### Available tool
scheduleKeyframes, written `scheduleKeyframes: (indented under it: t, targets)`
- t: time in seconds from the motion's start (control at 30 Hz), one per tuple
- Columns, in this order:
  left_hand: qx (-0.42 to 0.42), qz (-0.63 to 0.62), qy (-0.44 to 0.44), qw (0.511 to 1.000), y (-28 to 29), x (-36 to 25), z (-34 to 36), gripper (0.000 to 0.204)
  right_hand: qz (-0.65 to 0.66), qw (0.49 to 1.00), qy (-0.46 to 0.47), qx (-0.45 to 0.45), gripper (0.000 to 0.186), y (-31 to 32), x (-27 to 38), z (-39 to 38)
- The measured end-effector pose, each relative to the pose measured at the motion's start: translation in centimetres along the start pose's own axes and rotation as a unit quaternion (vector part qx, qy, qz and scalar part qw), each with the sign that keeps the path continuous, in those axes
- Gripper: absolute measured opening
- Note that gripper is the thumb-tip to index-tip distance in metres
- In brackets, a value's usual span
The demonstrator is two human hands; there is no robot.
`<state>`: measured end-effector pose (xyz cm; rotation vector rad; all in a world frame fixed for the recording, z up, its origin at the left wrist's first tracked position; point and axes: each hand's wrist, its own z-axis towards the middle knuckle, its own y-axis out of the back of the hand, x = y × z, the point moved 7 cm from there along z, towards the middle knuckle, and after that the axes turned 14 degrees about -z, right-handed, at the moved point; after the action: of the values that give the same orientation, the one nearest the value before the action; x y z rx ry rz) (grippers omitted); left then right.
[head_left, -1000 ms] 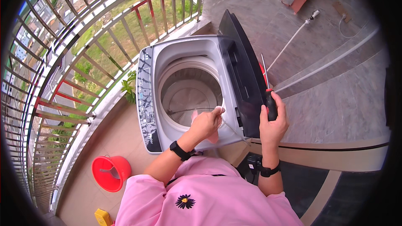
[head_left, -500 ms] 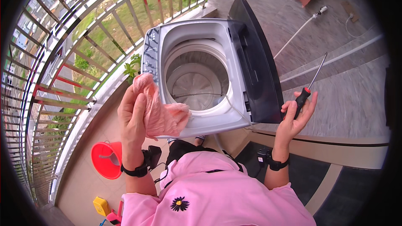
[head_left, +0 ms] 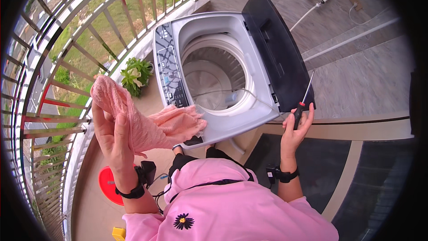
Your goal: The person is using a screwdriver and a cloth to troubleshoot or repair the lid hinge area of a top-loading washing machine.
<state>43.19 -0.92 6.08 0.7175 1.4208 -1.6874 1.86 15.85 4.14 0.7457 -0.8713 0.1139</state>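
Observation:
A crumpled pink cloth (head_left: 154, 125) is pinched in my left hand (head_left: 111, 138), its loose end draping to the near left corner of the washing machine (head_left: 232, 127). My right hand (head_left: 296, 131) holds a screwdriver (head_left: 299, 115) by its black and red handle, the metal shaft pointing up beside the raised dark lid (head_left: 276, 49). The machine's top is open and shows a round drum (head_left: 209, 80). A thin grey hose or cable runs across the drum opening, and a small pale blue piece (head_left: 231, 98) shows inside. A patterned control panel (head_left: 168, 69) lies along the machine's left side.
A green potted plant (head_left: 136, 76) stands left of the machine, by the metal railing (head_left: 80, 53). On the floor are a red bucket (head_left: 109, 186) and a yellow object (head_left: 118, 233). White pipes (head_left: 352, 39) run along the grey wall at the right.
My left hand has moved left with the cloth, which now stretches out longer. My right hand has come down and left with the screwdriver. The view has shifted, showing more of the plant.

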Motion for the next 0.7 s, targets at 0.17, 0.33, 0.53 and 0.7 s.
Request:
scheduleKeyframes:
  t: [0.17,0.33,0.53,0.7]
  targets:
    - [0.116,0.051,0.162,0.979,1.2,6.0,0.1,0.062,-0.162,0.987,-0.006,0.012,0.060,-1.0,-2.2,-2.9]
    - [0.185,0.086,0.203,0.958,-0.1,9.8,-1.8,0.058,-0.363,0.927,-0.036,-0.084,0.038,1.7,-2.9,-2.3]
    - [0.276,0.192,0.232,0.913,-1.5,12.9,-2.9,0.053,-0.424,0.880,0.039,-0.208,0.024,4.7,-1.9,1.4]
    - [0.314,0.269,0.173,0.894,-4.1,17.4,-3.1,0.039,-0.364,0.908,0.178,0.106,0.023,-5.3,-0.1,4.2]
